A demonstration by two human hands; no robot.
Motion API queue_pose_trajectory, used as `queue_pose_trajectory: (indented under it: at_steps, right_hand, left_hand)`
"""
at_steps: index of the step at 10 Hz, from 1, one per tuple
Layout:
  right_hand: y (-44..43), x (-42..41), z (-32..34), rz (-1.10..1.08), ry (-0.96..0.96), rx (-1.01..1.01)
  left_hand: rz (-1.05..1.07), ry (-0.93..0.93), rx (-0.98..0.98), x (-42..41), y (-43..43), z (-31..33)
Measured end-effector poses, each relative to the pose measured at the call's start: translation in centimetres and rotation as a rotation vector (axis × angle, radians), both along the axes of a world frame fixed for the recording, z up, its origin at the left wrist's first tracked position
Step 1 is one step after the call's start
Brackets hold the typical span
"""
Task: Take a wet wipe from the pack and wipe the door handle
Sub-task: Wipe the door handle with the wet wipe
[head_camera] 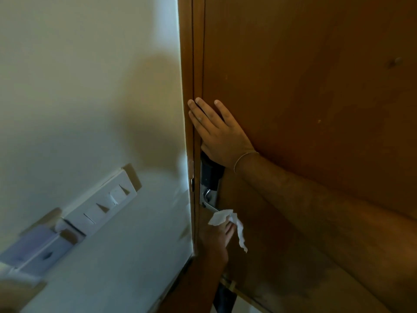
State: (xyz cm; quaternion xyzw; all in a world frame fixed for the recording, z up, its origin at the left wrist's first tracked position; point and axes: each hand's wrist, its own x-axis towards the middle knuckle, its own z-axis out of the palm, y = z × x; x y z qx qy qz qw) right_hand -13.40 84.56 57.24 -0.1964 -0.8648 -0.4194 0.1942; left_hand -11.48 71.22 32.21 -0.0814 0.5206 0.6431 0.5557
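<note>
My left hand [217, 237] reaches up from below and pinches a crumpled white wet wipe [222, 218], whose tail hangs down to the right. The wipe sits at the lower end of the silver door handle [209, 203], just touching it. Above the handle is a black lock body [211, 175], partly covered by my right wrist. My right hand [216, 129] lies flat on the brown wooden door [316, 86] with fingers spread, its fingertips over the door's edge and frame. The wipe pack is not in view.
A cream wall [90, 86] fills the left half. A white switch panel [103, 203] and a bluish-white box [36, 249] are mounted on it, low left. The wooden door frame [188, 64] runs vertically between wall and door.
</note>
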Motion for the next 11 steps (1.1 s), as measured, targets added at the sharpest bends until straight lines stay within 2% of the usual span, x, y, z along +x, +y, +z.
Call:
queue_pose_trajectory:
  at_steps: [2,4,5,6,7,8,10,11]
  right_hand:
    - [-0.1,0.2,0.2,0.003,-0.003,0.017]
    - [-0.2,0.3,0.1,0.009,-0.001,0.005]
    - [-0.1,0.4,0.2,-0.001,-0.007,0.007]
    - [-0.1,0.3,0.1,-0.005,-0.015,0.004]
    - [0.0,0.3,0.1,-0.001,-0.008,0.001]
    - [0.1,0.0,0.0,-0.011,-0.019,0.019]
    - [0.2,0.0,-0.2,-0.011,-0.018,0.035]
    - [-0.3,0.1,0.2,0.006,0.003,0.021]
  left_hand:
    - [0.080,-0.183,0.018,1.3,2.4,3.0]
    - [-0.008,-0.154,0.003,0.4,2.5,3.6]
    - [-0.088,-0.055,-0.010,-0.9,1.4,2.4]
    - [-0.085,0.112,-0.072,-2.2,0.8,1.7]
    - [0.009,0.261,-0.139,-4.0,1.0,2.0]
    - [-0.019,0.334,-0.132,-5.2,1.0,2.6]
    - [0.051,0.263,-0.104,-7.2,2.0,3.8]
    - [-0.002,0.111,-0.092,-6.5,2.5,4.7]
